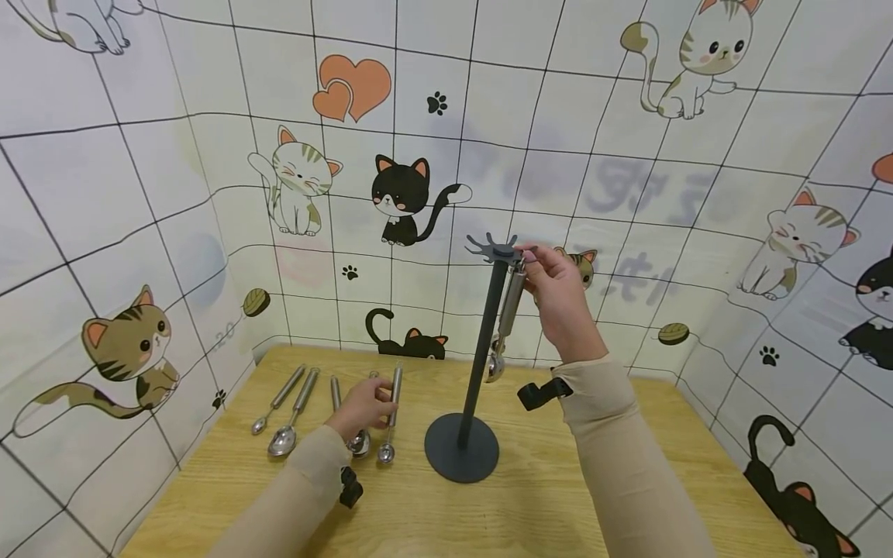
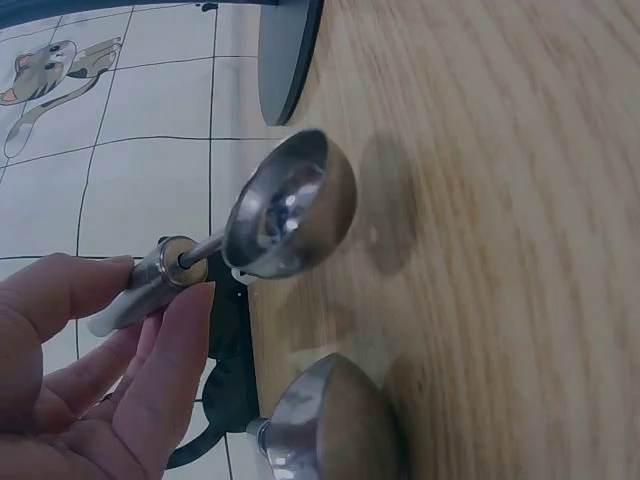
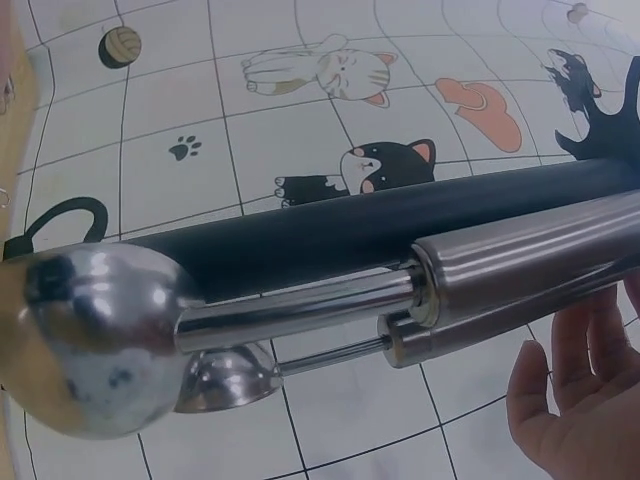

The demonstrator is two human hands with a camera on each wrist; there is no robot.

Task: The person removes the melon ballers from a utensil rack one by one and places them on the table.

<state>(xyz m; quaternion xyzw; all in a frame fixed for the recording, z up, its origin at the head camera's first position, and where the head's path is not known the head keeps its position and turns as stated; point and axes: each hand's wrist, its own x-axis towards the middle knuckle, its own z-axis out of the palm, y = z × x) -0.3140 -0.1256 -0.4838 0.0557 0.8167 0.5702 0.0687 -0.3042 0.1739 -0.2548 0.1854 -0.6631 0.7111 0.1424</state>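
head view, left hand [image 1: 361, 406] pinching scoop [image 1: 393, 415], fore-aft, bowl [image 1: 386, 453] nearest, right hand [image 1: 563, 302] pinching near-vertical scoop [image 1: 512, 301], bowl-down

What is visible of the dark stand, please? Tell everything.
The dark grey, matte stand looks like metal or plastic and is upright on the wood-grained table. It has a round flat base, a slim straight post and a crown of curved hooks. Two silvery scoops hang beside the post; the right grip is at the crown, contact unclear.
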